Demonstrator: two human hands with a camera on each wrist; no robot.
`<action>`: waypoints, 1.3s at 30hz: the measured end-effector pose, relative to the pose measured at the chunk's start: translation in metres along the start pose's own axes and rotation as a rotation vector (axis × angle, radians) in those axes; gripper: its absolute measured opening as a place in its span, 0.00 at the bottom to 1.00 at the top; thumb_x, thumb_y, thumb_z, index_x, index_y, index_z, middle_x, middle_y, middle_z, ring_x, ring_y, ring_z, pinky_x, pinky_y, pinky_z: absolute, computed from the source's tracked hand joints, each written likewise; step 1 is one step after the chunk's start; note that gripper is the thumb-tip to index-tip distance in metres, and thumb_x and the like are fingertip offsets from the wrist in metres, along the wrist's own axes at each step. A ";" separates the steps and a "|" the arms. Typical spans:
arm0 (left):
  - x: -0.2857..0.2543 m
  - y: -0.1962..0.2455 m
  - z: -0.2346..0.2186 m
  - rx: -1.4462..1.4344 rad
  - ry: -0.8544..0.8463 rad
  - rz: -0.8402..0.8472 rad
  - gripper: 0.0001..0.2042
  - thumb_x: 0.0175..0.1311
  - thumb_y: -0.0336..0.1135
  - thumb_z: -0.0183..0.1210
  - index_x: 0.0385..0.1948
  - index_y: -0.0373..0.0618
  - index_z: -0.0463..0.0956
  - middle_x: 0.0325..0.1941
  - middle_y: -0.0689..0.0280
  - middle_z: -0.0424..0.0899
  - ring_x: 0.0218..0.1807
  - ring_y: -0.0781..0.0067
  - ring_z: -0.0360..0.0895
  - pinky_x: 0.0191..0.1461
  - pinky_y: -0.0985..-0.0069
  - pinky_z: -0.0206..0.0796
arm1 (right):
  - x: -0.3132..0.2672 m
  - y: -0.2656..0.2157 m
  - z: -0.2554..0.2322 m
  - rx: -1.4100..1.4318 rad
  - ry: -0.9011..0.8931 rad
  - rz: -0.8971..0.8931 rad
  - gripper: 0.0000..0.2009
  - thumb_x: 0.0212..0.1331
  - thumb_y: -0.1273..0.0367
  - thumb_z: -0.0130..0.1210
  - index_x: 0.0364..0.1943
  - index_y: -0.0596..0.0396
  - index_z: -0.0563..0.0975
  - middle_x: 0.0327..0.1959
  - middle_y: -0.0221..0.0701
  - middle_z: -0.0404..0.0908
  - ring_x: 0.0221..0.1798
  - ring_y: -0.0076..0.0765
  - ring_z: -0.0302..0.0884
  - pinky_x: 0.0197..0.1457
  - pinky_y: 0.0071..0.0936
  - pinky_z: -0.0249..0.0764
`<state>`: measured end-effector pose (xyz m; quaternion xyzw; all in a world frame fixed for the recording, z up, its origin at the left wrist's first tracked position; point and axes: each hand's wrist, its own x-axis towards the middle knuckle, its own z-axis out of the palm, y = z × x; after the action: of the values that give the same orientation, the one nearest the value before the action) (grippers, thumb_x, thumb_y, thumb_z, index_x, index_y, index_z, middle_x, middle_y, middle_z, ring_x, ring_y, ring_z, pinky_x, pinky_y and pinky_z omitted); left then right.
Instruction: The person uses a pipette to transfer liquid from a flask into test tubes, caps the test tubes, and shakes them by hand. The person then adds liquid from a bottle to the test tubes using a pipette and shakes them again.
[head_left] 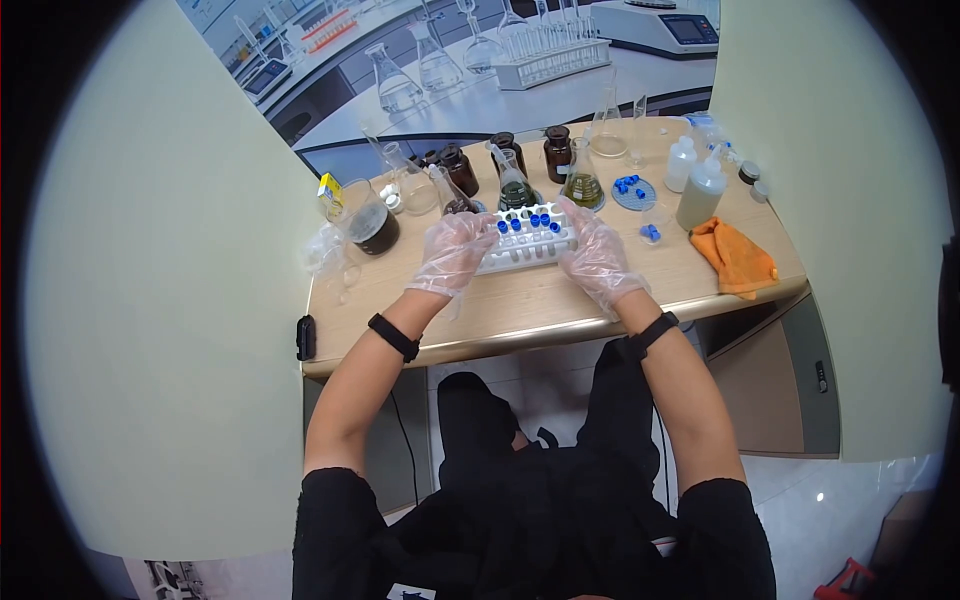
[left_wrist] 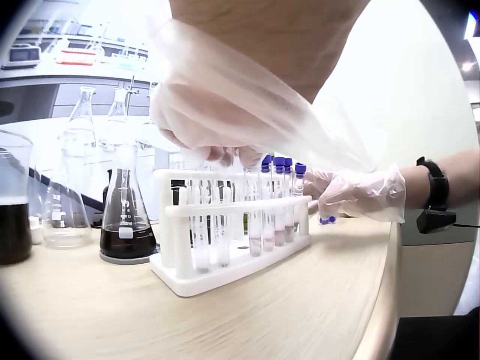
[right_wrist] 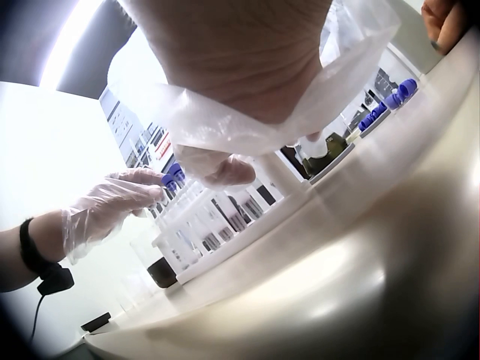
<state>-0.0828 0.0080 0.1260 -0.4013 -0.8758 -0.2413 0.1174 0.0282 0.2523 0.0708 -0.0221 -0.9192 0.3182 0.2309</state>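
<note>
A white test tube rack (head_left: 520,262) stands on the table between both gloved hands. Several tubes in it wear blue caps (head_left: 535,221); dark or pinkish matter lies low in some of them (left_wrist: 280,237). My left hand (head_left: 456,246) holds the rack's left end from above, its curled fingertips among the tube tops there. At the opposite end, my right hand (head_left: 597,252) grips the rack with bent fingers and thumb. In the right wrist view that hand's thumb (right_wrist: 234,172) is by the rack's upper edge. Thin clear plastic gloves cover both hands.
Behind the rack stand conical flasks (head_left: 583,188) with dark and greenish liquids and brown bottles (head_left: 558,155). A beaker of dark liquid (head_left: 374,228) is at left. Right lie a dish of blue caps (head_left: 632,193), a wash bottle (head_left: 702,195) and an orange cloth (head_left: 735,258).
</note>
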 end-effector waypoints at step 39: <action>-0.008 0.043 -0.011 -0.951 0.142 -0.341 0.13 0.73 0.39 0.66 0.49 0.41 0.80 0.39 0.66 0.85 0.37 0.80 0.79 0.41 0.76 0.74 | 0.011 -0.006 -0.022 -0.009 0.281 -0.221 0.28 0.55 0.68 0.59 0.64 0.53 0.78 0.62 0.46 0.82 0.67 0.53 0.77 0.74 0.43 0.69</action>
<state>-0.0443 0.0213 0.1466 -0.2443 -0.7120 -0.6555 -0.0602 0.0284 0.2624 0.0944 0.0336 -0.8762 0.2806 0.3905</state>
